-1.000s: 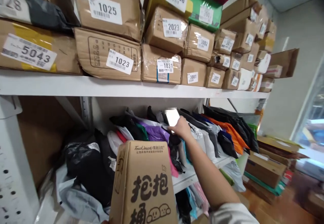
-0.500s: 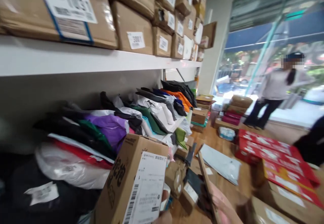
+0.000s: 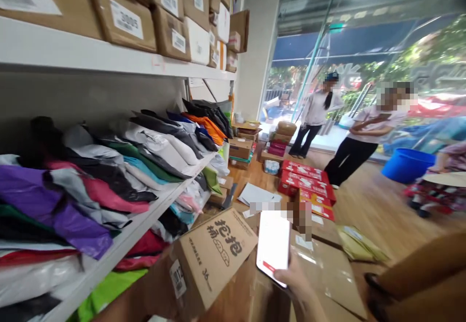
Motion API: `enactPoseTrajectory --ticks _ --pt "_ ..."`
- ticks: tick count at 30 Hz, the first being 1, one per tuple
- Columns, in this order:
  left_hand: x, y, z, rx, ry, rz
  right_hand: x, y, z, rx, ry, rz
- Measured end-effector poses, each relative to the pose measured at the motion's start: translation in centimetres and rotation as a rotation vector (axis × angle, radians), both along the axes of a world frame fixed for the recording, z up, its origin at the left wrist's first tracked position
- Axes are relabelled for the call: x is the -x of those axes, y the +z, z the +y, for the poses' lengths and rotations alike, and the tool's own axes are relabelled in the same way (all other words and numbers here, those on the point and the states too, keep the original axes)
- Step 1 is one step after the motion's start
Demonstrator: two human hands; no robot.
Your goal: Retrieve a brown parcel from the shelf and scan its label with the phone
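Box (image 3: 214,256) printed 抱抱桶, right hand (image 3: 296,283) clasped around phone (image 3: 274,244), left hand unseen, shelf carton (image 3: 124,19) labelled 3005

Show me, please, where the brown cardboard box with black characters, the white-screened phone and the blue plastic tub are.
Brown cardboard box with black characters (image 3: 218,249): head view, printed top face.
White-screened phone (image 3: 274,244): head view, middle of lit screen.
Blue plastic tub (image 3: 407,168): head view, front wall.

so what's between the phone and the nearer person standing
Red boxes on the wooden floor, beyond the phone, in the head view.
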State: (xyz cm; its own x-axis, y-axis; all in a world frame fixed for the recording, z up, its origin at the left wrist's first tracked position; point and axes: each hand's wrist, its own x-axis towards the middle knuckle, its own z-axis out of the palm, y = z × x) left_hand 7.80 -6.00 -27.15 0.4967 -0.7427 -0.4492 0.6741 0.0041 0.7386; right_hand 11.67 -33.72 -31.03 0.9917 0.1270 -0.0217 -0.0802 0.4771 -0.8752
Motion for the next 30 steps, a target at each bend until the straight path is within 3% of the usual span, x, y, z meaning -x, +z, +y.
enactPoseTrajectory --ticks 3,7,12,15,17,19,22,24,26,30 --pt "-1.6 0.6 -2.3 0.062 -0.067 0.253 -1.8 -1.2 -1.9 0.133 0.062 -0.104" --pt "-3.9 0.9 -5.0 -0.03 -0.213 0.277 -2.6 -4.6 -4.9 0.129 0.185 -0.087" --pt "-7.1 -0.2 -8.0 -0.082 -0.346 0.277 -2.6 -9.1 -7.3 -0.036 0.051 0.01" --pt "-9.1 -1.1 -10.4 -0.133 -0.377 0.272 -2.7 -9.9 -8.3 -0.107 -0.02 0.076" --pt "-10.1 -1.9 -12.3 -0.218 -0.192 0.248 -2.6 -9.5 -8.8 -0.175 -0.053 0.183" --pt "-10.4 -3.1 -14.6 -0.233 0.141 0.171 -2.2 -8.7 -9.3 -0.223 -0.102 0.337" --pt "-9.7 -6.0 -18.3 -0.018 0.587 0.007 -2.0 -7.5 -9.9 -0.238 -0.215 0.563" --pt "-8.8 -8.2 -20.8 0.08 0.696 -0.125 -2.1 -6.9 -10.0 -0.257 -0.278 0.635" --pt "-8.1 -9.7 -23.0 0.041 0.741 -0.274 -2.5 -6.5 -10.1 -0.306 -0.309 0.643" --pt "-8.3 -9.7 -25.3 -0.022 0.85 -0.352 -2.9 -6.3 -9.9 -0.381 -0.271 0.632"
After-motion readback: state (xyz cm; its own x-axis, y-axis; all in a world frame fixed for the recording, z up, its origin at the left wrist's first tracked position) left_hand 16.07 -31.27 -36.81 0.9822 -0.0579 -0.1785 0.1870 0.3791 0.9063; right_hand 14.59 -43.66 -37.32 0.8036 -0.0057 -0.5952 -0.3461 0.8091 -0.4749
